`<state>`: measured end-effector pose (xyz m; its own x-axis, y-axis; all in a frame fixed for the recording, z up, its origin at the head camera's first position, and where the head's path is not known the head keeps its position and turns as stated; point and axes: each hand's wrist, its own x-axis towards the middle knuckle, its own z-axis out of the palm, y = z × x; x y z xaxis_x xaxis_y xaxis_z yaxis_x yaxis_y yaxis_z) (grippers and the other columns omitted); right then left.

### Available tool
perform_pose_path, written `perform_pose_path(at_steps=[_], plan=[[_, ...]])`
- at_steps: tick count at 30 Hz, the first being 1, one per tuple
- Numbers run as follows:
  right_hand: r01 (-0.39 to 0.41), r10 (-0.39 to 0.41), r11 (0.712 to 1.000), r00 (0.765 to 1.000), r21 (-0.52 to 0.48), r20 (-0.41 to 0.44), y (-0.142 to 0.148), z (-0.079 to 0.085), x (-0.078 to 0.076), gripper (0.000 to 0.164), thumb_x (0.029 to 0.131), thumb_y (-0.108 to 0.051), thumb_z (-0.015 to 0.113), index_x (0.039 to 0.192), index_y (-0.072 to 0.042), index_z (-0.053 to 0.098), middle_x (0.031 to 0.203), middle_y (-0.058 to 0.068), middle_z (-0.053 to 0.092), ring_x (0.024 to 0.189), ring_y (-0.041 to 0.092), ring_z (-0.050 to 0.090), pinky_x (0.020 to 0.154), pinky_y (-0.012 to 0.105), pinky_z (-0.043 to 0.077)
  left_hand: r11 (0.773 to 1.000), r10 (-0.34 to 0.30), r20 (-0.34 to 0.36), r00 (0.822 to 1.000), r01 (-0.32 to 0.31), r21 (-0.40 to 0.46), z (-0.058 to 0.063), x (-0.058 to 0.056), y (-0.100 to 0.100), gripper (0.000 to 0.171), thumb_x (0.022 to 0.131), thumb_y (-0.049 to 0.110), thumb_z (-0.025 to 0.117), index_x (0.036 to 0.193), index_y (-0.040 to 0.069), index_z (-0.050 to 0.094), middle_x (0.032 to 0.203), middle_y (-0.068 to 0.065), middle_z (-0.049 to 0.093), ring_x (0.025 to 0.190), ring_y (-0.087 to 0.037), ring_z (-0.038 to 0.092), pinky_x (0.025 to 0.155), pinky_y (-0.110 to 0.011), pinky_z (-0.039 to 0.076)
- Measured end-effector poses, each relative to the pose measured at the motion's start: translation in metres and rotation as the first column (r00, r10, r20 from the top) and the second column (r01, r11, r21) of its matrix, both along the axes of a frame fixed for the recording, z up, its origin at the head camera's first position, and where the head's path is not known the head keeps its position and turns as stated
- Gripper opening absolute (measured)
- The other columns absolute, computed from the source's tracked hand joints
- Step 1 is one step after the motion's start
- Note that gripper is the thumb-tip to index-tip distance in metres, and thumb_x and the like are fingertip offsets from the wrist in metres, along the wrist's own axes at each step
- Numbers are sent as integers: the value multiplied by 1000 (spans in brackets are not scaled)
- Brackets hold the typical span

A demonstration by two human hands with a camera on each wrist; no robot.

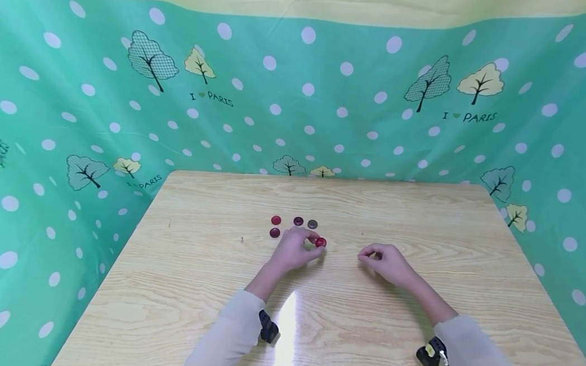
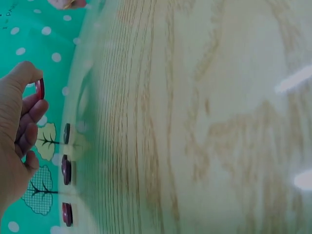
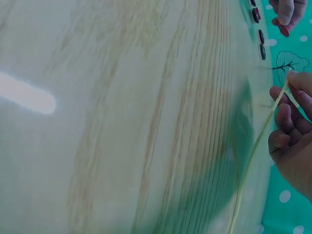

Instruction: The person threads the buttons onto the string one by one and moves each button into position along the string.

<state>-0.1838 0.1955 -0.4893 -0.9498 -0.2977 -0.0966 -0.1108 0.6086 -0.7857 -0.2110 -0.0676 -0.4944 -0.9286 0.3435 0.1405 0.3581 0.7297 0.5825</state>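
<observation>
1. Key relation: the red button (image 1: 321, 242) sits left of the right hand's fingertips and slightly farther out from the person, with a gap between. Left hand (image 1: 296, 252) has it; right hand (image 1: 391, 264) is across the gap, fingertips pointing toward it.
2. Left hand: thumb and finger pinch the button by its edge, raised off the table. Its round face shows in the head view; the left wrist view gets it edge-on.
3. Right hand: thumb and finger pinch the cord (image 3: 254, 147) near one end. How much tip pokes past the fingers, I can't tell.
4. Cord's long axis: slants down from the right fingertips, then trails off to the right, beyond the right forearm. Far end not clear.
5. Hands are apart, not touching each other.
6. Loose buttons lie just beyond and left of the left hand, so that hand is nearer: scarlet disc (image 1: 276, 220), maroon disc (image 1: 275, 233), plum disc (image 1: 298, 221), grey disc (image 1: 313, 224).
7. Shapes: buttons are small, round, fairly thick-edged; the held one has a paler centre. Holes too small to make out. Cord is thin, pale yellow, gently curved; looks flexible, my read.
8. Under both hands: table (image 1: 353, 343), light wood grain, bright glare streak between the forearms. Beyond: teal cloth (image 1: 348, 97), white dots, printed trees.
</observation>
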Motion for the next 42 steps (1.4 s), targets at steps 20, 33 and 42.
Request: perform_pose_path(at_steps=[20, 33, 42], plan=[[-13, 14, 996, 1000, -85, 1, -23, 10, -3, 22, 89, -27, 63, 99, -7, 68, 83, 10, 64, 54, 7, 44, 46, 21, 38, 997, -61, 8, 998, 61, 46, 11, 14, 13, 32, 82, 35, 69, 107, 15, 69, 102, 3, 69, 92, -18, 60, 74, -20, 46], [-22, 23, 990, 1000, -142, -1, -32, 8, -5, 24, 88, -26, 65, 99, -5, 69, 87, 7, 66, 53, 5, 43, 45, 20, 37, 990, -88, -18, 996, 90, 112, 8, 19, 19, 29, 82, 34, 70, 103, 15, 70, 98, 4, 70, 90, -16, 59, 74, -18, 45], [-25, 32, 982, 999, -188, 33, -43, 39, 7, 20, 90, -12, 61, 101, 4, 66, 91, 23, 67, 51, 2, 39, 45, 17, 34, 984, -106, -40, 994, 110, 140, 12, 21, 23, 27, 82, 30, 70, 103, 13, 70, 98, 1, 70, 90, -23, 60, 72, -18, 44]])
